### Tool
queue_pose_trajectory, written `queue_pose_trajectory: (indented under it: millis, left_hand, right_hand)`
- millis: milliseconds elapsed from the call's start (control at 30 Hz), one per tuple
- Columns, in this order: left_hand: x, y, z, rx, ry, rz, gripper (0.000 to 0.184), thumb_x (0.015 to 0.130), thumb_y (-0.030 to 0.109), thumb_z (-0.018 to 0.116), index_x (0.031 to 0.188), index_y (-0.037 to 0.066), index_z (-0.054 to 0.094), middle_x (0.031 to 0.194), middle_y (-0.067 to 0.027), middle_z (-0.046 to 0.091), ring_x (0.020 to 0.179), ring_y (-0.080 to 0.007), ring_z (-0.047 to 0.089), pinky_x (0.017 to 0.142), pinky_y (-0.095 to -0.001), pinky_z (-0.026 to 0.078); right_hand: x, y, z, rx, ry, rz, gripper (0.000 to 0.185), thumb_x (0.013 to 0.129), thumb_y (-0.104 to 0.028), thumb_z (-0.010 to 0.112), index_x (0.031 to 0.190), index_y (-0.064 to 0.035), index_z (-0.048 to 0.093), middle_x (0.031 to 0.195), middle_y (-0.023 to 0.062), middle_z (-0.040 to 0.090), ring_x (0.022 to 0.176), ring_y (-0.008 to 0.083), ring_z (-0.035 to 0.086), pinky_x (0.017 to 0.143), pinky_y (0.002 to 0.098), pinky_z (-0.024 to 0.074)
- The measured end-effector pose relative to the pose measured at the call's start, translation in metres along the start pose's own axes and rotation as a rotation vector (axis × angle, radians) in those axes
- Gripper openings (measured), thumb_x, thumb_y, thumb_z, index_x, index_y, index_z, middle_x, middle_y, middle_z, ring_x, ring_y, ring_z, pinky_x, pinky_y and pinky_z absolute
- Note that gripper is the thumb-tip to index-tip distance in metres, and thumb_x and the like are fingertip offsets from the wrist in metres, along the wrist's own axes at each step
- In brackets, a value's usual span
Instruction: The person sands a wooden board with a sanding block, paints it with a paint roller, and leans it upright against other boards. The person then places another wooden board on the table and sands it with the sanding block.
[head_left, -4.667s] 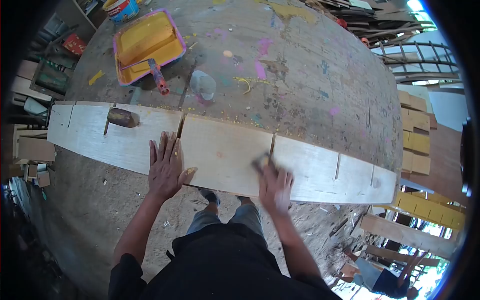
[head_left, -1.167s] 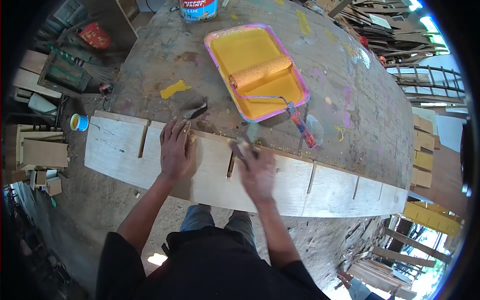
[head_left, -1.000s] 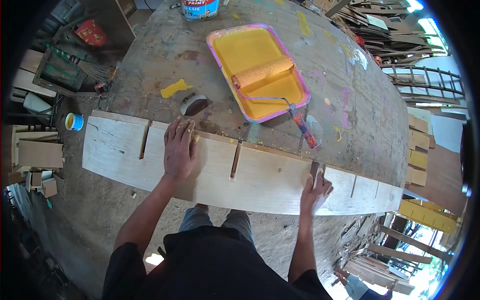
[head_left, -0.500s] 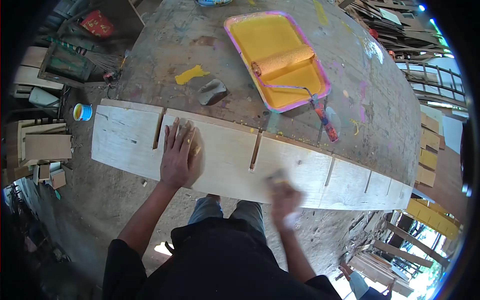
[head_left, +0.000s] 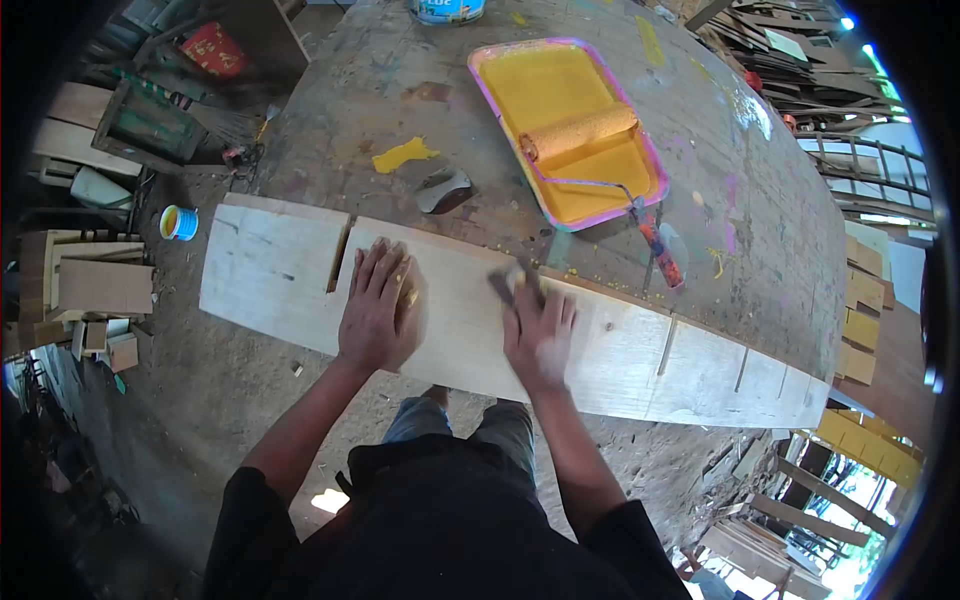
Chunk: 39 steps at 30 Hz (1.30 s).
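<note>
A long pale wooden board (head_left: 460, 330) with slots cut in from its far edge lies along the near side of the table. My left hand (head_left: 375, 305) rests flat on it, fingers spread a little, right of one slot. My right hand (head_left: 538, 335), blurred by motion, is at the middle of the board and grips a small dark block (head_left: 510, 283) near the far edge. The block's exact shape is smeared. Beyond the board, a paint tray (head_left: 570, 130) with yellow paint holds a roller (head_left: 580, 133), its handle pointing toward the board.
A grey rounded object (head_left: 443, 190) and dried yellow paint (head_left: 404, 154) mark the table (head_left: 340, 130). A paint can (head_left: 447, 10) stands at the far edge. A small bucket (head_left: 179, 223) is on the floor at left. Stacked wood (head_left: 862, 310) is at right; part of another person (head_left: 710, 582) shows below.
My right hand has swept along the board repeatedly, from the right part back to the middle, gripping the block. My left hand stays pressed on the board. The view has shifted, and the board with it.
</note>
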<state>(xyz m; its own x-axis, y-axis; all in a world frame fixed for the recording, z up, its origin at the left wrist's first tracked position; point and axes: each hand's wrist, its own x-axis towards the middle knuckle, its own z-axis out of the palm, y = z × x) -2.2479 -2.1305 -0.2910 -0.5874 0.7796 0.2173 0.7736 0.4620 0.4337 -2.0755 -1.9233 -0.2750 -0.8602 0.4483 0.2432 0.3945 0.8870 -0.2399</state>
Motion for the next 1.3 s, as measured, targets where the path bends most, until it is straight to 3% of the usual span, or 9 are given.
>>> queue_pose_trajectory:
  millis: [167,367,600,800,867,933,1067,1167,1300]
  left_hand:
    - [0.004,-0.006,0.002,0.0,0.044,0.036,0.06,0.092,0.011,0.067,0.147,-0.004,0.052,0.155,-0.0223,0.049,0.155,-0.0434,0.033,0.131,-0.0622,0.02]
    - [-0.004,0.0,0.0,0.022,-0.004,-0.005,0.057,0.094,0.012,0.064,0.147,-0.004,0.053,0.155,-0.0217,0.049,0.155,-0.0417,0.034,0.131,-0.0608,0.021]
    - [0.002,0.003,0.002,0.012,0.059,-0.007,0.053,0.092,0.011,0.066,0.142,-0.004,0.056,0.153,-0.0218,0.051,0.154,-0.0407,0.037,0.131,-0.0594,0.022]
    - [0.001,0.004,0.002,0.014,0.052,0.029,0.052,0.092,0.013,0.067,0.14,-0.004,0.057,0.154,-0.0226,0.052,0.152,-0.042,0.039,0.131,-0.0597,0.022]
    - [-0.002,0.005,0.002,0.008,0.054,0.031,0.051,0.093,0.014,0.067,0.139,-0.004,0.057,0.154,-0.023,0.051,0.152,-0.0423,0.039,0.131,-0.0597,0.021]
    - [-0.003,-0.004,0.01,0.008,0.07,0.043,0.05,0.096,0.016,0.065,0.14,-0.006,0.056,0.156,-0.0246,0.049,0.153,-0.0433,0.037,0.131,-0.0594,0.02]
    - [-0.013,-0.005,0.008,0.029,0.042,0.012,0.053,0.097,0.017,0.063,0.144,-0.006,0.054,0.158,-0.0249,0.047,0.155,-0.0435,0.034,0.131,-0.0597,0.019]
    - [-0.013,-0.028,-0.013,-0.108,0.032,0.074,0.056,0.098,0.022,0.064,0.146,-0.004,0.054,0.162,-0.0238,0.044,0.158,-0.0445,0.029,0.131,-0.0623,0.015]
    - [-0.05,-0.116,-0.092,0.143,-0.04,-0.102,0.066,0.097,0.027,0.069,0.153,-0.002,0.048,0.169,-0.0218,0.034,0.16,-0.0478,0.02,0.13,-0.0656,0.009]
  right_hand:
    - [-0.069,-0.018,-0.039,0.032,-0.128,-0.088,0.043,0.093,-0.022,0.071,0.135,-0.0115,0.071,0.126,0.0177,0.062,0.11,0.0348,0.06,0.09,0.0473,0.0489]
    - [0.015,-0.003,0.007,0.119,0.033,0.063,0.04,0.09,-0.013,0.072,0.129,-0.0085,0.071,0.11,0.0205,0.056,0.104,0.0423,0.056,0.086,0.0545,0.0481]
    - [-0.101,-0.016,-0.041,0.109,-0.103,-0.063,0.045,0.094,-0.022,0.072,0.137,-0.0107,0.069,0.113,0.0196,0.058,0.102,0.0404,0.058,0.088,0.055,0.0488]
    - [0.016,0.008,0.007,0.149,0.071,0.05,0.04,0.092,-0.022,0.074,0.13,-0.0108,0.072,0.11,0.0223,0.055,0.101,0.0422,0.055,0.087,0.0538,0.0476]
    - [-0.047,0.006,-0.003,0.124,-0.036,0.045,0.04,0.092,-0.023,0.074,0.13,-0.0105,0.071,0.108,0.0214,0.055,0.1,0.0428,0.056,0.088,0.0554,0.0471]
    - [-0.113,-0.008,-0.032,0.118,-0.123,-0.043,0.045,0.094,-0.026,0.073,0.137,-0.0136,0.069,0.116,0.0206,0.058,0.108,0.0431,0.057,0.104,0.0556,0.0472]
    - [-0.068,0.036,0.004,-0.055,-0.005,-0.007,0.051,0.1,-0.026,0.068,0.148,-0.0096,0.061,0.115,0.0255,0.061,0.102,0.0435,0.057,0.094,0.0596,0.048]
    - [-0.023,0.032,-0.012,0.005,0.064,0.225,0.041,0.092,-0.017,0.075,0.131,-0.0045,0.072,0.118,0.0267,0.06,0.114,0.0476,0.054,0.103,0.0583,0.0439]
    - [-0.084,0.016,-0.048,-0.027,-0.051,0.12,0.044,0.093,-0.014,0.075,0.136,-0.0034,0.069,0.12,0.0255,0.06,0.118,0.0453,0.054,0.099,0.0561,0.0462]
